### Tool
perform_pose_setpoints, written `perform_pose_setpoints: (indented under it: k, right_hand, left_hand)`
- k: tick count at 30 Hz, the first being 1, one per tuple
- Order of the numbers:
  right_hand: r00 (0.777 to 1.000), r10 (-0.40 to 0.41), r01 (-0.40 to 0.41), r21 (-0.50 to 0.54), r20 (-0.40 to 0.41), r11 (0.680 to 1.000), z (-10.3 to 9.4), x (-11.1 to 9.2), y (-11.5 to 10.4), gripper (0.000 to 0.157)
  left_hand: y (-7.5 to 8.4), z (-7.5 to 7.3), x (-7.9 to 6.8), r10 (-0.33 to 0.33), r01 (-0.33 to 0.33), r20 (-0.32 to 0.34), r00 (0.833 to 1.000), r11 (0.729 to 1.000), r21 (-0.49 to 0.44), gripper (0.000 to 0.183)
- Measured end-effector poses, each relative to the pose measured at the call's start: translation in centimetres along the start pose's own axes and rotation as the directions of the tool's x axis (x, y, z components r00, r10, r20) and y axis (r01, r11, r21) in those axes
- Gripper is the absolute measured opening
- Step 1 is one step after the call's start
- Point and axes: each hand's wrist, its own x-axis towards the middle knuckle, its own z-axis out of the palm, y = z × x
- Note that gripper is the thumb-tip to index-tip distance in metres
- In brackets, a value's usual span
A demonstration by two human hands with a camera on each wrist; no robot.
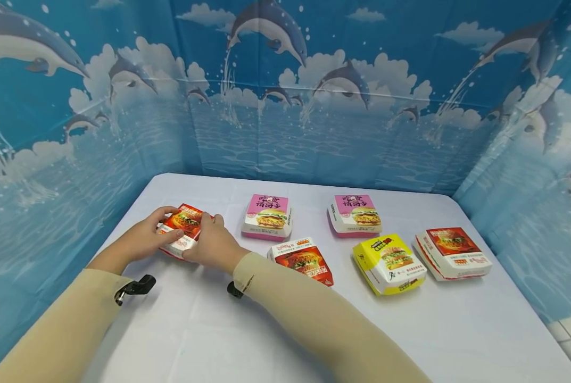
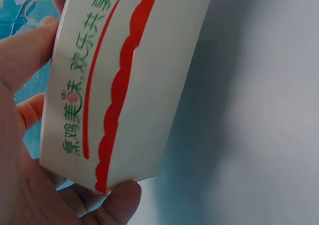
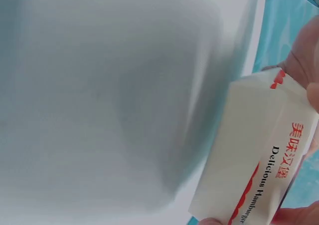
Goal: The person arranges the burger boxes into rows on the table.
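Observation:
Both hands hold one red and white hamburger box [image 1: 183, 226] over the left part of the table. My left hand [image 1: 141, 238] grips its left side, fingers at the far corner and thumb along the near top. On the opposite side, my right hand [image 1: 216, 246] grips the box, its fingertips over the right edge. The left wrist view shows a white box side [image 2: 124, 80] with green lettering and a red scalloped band. A side with "Delicious Hamburger" print [image 3: 261, 155] appears in the right wrist view. A shadow falls on the cloth beside the box.
Two pink and white burger boxes stand at the back, one in the middle [image 1: 267, 218] and one further right [image 1: 355, 215]. Nearer are a red and white box [image 1: 304, 260], a yellow box [image 1: 389, 264] and another red and white box [image 1: 453, 254]. A dolphin-print curtain [image 1: 314, 143] borders the white table [image 1: 204, 330].

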Motion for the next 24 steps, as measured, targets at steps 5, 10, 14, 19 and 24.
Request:
perform_pose_setpoints:
  k: [5,10,14,19,24]
  right_hand:
    - [0.999,0.006,-0.005,-0.01,0.053,1.0,-1.2,-1.0,0.4,0.11]
    - [0.994,0.032,-0.029,-0.026,0.104,0.999,-2.1,-1.9,0.8,0.114]
    - [0.991,0.021,-0.017,-0.033,0.136,0.999,-2.5,-2.4,1.5,0.116]
    - [0.985,0.007,0.002,-0.053,0.175,0.999,-3.1,-3.2,2.4,0.116]
    - [0.979,0.006,0.014,-0.097,0.203,0.995,-3.4,-4.0,3.2,0.115]
  left_hand:
    - [0.9,0.3,-0.6,0.045,-0.044,0.027,0.999,0.999,-0.011,0.091]
    - [1.7,0.9,-0.9,0.081,-0.08,0.053,0.995,0.997,-0.017,0.093]
    - [2.2,1.4,-1.2,0.089,-0.088,0.075,0.993,0.996,-0.014,0.094]
    - [3.1,1.9,-1.6,0.081,-0.081,0.11,0.991,0.997,-0.007,0.101]
    - [4.0,2.4,-2.0,0.075,-0.076,0.146,0.986,0.997,0.005,0.104]
